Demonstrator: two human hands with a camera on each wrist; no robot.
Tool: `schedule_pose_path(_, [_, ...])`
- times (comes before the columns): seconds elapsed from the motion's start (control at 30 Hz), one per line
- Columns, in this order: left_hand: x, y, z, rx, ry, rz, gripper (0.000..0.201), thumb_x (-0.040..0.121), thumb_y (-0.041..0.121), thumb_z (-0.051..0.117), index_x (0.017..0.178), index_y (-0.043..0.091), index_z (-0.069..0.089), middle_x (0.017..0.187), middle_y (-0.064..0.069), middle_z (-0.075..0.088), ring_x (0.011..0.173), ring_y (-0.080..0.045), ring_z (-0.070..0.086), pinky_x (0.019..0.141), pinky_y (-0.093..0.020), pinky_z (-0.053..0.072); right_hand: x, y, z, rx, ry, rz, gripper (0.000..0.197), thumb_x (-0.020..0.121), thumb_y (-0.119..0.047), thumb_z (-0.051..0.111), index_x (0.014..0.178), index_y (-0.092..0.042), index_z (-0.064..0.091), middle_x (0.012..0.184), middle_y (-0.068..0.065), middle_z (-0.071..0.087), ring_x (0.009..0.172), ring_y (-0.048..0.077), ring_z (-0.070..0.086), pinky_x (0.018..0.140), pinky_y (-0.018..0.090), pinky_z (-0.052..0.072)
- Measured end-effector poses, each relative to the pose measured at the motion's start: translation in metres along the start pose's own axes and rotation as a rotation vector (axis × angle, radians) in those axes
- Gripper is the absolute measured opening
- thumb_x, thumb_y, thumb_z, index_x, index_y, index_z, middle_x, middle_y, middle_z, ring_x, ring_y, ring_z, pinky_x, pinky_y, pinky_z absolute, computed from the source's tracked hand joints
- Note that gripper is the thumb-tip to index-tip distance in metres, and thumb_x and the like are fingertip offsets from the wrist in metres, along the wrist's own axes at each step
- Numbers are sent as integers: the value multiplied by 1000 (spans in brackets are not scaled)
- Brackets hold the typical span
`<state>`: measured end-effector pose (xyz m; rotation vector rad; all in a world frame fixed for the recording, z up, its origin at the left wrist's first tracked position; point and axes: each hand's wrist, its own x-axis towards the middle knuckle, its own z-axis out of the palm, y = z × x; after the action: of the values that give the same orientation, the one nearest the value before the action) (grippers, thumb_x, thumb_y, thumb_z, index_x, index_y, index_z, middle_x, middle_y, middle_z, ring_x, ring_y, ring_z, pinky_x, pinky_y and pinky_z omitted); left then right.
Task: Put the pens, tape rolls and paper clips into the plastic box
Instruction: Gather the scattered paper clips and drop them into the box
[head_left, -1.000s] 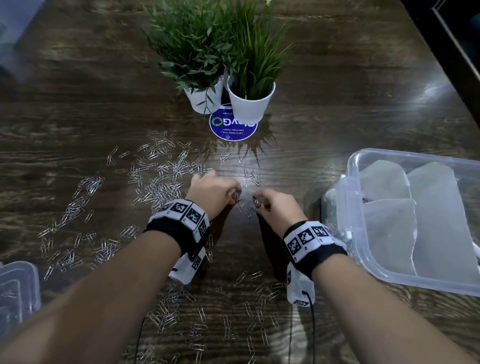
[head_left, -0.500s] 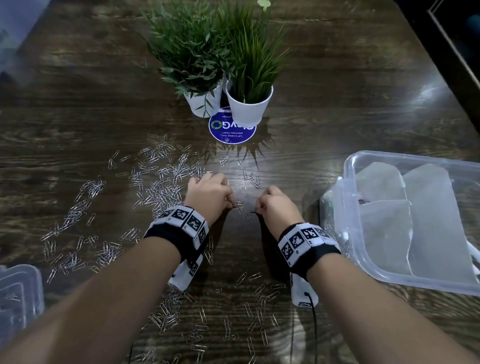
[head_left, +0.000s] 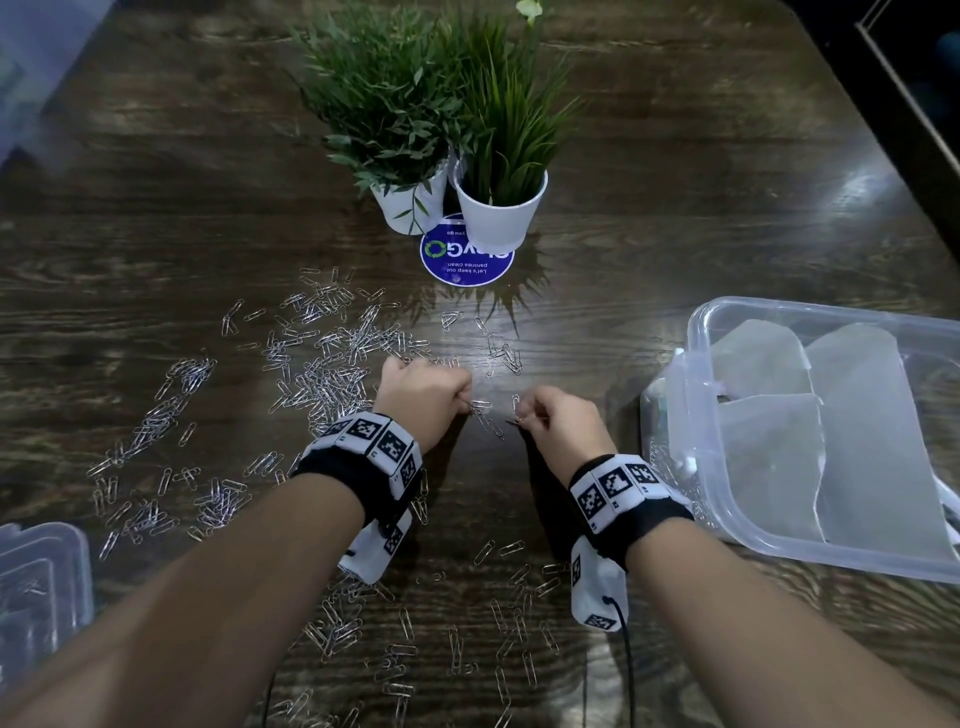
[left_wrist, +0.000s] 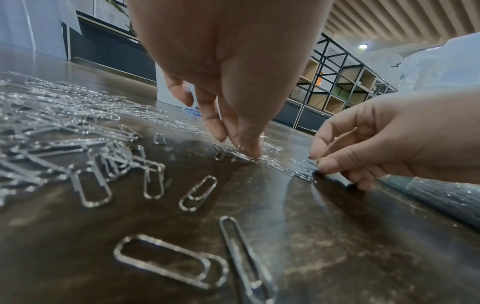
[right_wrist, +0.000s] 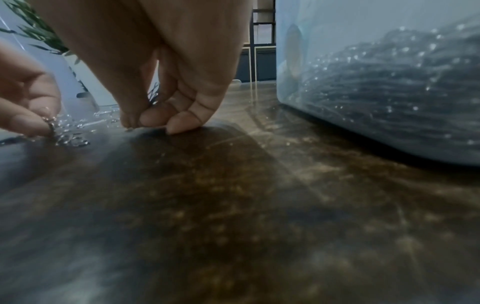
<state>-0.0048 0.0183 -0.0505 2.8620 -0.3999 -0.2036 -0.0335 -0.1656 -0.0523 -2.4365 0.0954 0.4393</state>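
Observation:
Silver paper clips (head_left: 332, 374) lie scattered over the dark wooden table, thickest left of my hands and in front of my wrists (head_left: 514, 618). My left hand (head_left: 465, 405) is curled, its fingertips (left_wrist: 246, 151) pinching clips against the table. A little to its right, my right hand (head_left: 522, 415) pinches a clip (left_wrist: 345, 133) between thumb and forefinger, the other fingers (right_wrist: 182, 123) curled onto the wood. The clear plastic box (head_left: 696, 332) stands open to the right; through its wall (right_wrist: 376, 82) a glittering heap of clips shows. I see no pens or tape rolls.
Two white pots of green plants (head_left: 501, 213) stand behind the clips, partly on a round blue sticker (head_left: 466, 257). A smaller clear plastic container (head_left: 36, 587) sits at the lower left. Pale translucent sheets (head_left: 883, 415) lie in the big box. The table's edge (head_left: 862, 130) runs along the upper right.
Both hands stay at the same spot between the clip piles, with their fingertips working at the clips. The left fingertips have drawn slightly away from the right hand.

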Motion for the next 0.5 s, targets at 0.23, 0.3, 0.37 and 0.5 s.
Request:
schedule_pose_path(0.23, [4, 6, 1, -74, -2, -30, 11, 86, 35, 63, 96, 31, 64, 91, 14, 67, 100, -15, 43, 81, -32, 17, 13, -10, -5, 151, 75, 86, 22, 88, -11, 65, 110, -15, 65, 92, 2, 70, 86, 14, 59, 68, 13, 33])
schedule_pose_path(0.3, [7, 8, 1, -53, -37, -46, 16, 86, 39, 64, 100, 34, 66, 96, 15, 67, 101, -15, 41, 86, -34, 20, 18, -12, -3, 97, 28, 156, 18, 88, -18, 67, 106, -16, 66, 97, 3, 69, 95, 18, 61, 69, 16, 33])
schedule_pose_path(0.37, [9, 9, 0, -36, -45, -55, 10, 86, 39, 64, 92, 33, 66, 91, 15, 65, 101, -14, 39, 84, -34, 19, 25, -12, 0, 95, -19, 210, 11, 89, -19, 66, 99, -15, 66, 103, 5, 69, 100, 21, 63, 74, 19, 38])
schedule_pose_path(0.5, [10, 7, 0, 16, -79, -81, 14, 86, 43, 62, 88, 29, 65, 94, 14, 62, 102, -14, 40, 82, -35, 20, 24, -18, 4, -47, -28, 189, 15, 94, -19, 56, 101, -14, 68, 108, 10, 68, 105, 28, 61, 81, 28, 45])
